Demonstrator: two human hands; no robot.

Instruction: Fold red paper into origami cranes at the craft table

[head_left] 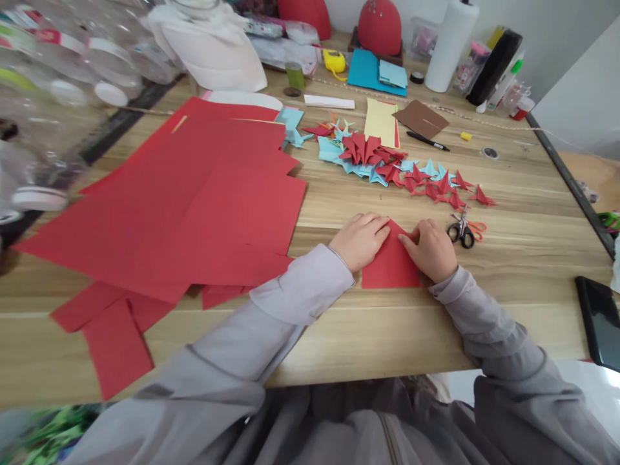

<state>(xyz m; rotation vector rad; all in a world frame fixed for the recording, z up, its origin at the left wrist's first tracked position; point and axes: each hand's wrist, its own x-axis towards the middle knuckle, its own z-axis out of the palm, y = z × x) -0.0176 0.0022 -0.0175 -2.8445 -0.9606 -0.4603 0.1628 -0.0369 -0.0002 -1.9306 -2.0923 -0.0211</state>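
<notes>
Red paper (390, 263), flat, straight lower edge, under hands (359, 241); wood-grain tabletop (334, 352).

Worktop (339, 355): wood-grain, smooth, slight sheen; small red sheet (391, 265): paper, matt, smooth; large red sheets (194, 194): paper, likewise matt; folded red pieces (361, 150): paper, matt, sharply creased; scissors (464, 227): metal blades, handles apparently plastic; grey sleeves (300, 284): cloth, matt, wrinkled; bottles (111, 61): clear plastic, glossy; white cylinder (450, 48): smooth, material uncertain; black slab (600, 320): glossy, smooth.
</notes>
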